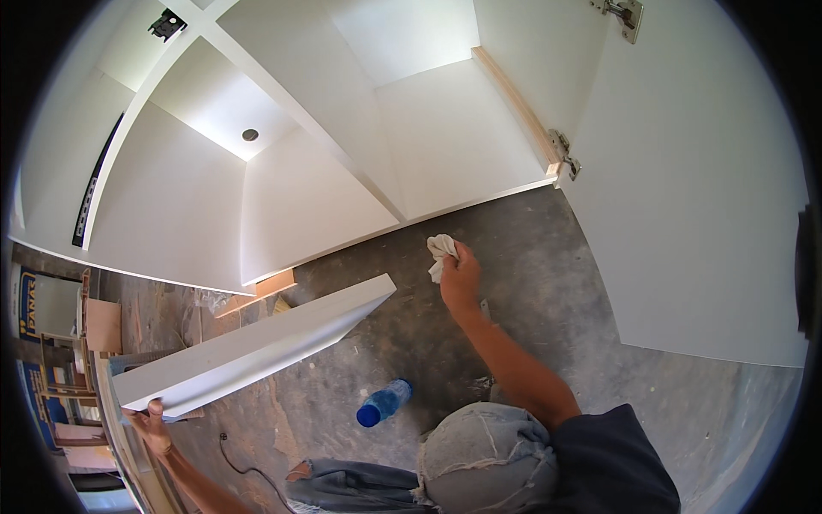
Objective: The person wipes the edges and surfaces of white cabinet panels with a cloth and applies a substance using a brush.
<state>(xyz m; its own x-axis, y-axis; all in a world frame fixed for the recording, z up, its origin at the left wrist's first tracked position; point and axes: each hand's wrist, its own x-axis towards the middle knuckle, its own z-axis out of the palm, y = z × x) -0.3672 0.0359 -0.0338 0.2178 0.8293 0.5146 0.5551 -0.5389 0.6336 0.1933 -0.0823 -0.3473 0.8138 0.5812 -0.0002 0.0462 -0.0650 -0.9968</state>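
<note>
My left hand (151, 428) grips the near left end of a long white panel (257, 347), its thumb on the edge and the other fingers partly hidden. The panel slants up to the right across the floor, its far end close to the cabinet front. My right hand (461, 276) is closed on a crumpled whitish cloth (440, 248), held over the floor just in front of the cabinet. Ahead stands a white cabinet (308, 184) with open compartments. Its right door (702, 197) is swung wide open on metal hinges (565, 154).
A blue-capped bottle (384, 403) lies on the concrete floor (531, 257) between my arms. A dark cable (244, 469) runs near my left knee. A light wooden strip (518, 107) lines the right compartment. Stacked boards and boxes (60, 403) stand at the left.
</note>
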